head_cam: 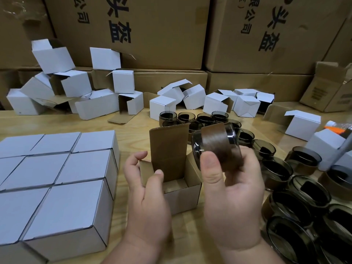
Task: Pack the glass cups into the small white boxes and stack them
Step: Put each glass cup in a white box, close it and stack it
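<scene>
A small white box (pixel 182 197) stands open on the wooden table in front of me, its brown lid flap (pixel 168 147) upright. My left hand (pixel 146 191) holds the box's left side, thumb on the flap's base and fingers round the side flap. My right hand (pixel 228 183) grips a smoky glass cup (pixel 215 143) with a brown paper band, tilted on its side above and right of the box opening. Closed white boxes (pixel 57 178) sit packed in a block at the left. More smoky glass cups (pixel 297 189) crowd the table at the right.
Empty folded white boxes (pixel 122 92) lie jumbled along the back of the table. Large brown cartons (pixel 162 31) with black print wall off the rear. A further row of cups (pixel 198 118) stands behind the open box. An orange and grey object (pixel 337 128) shows at the right edge.
</scene>
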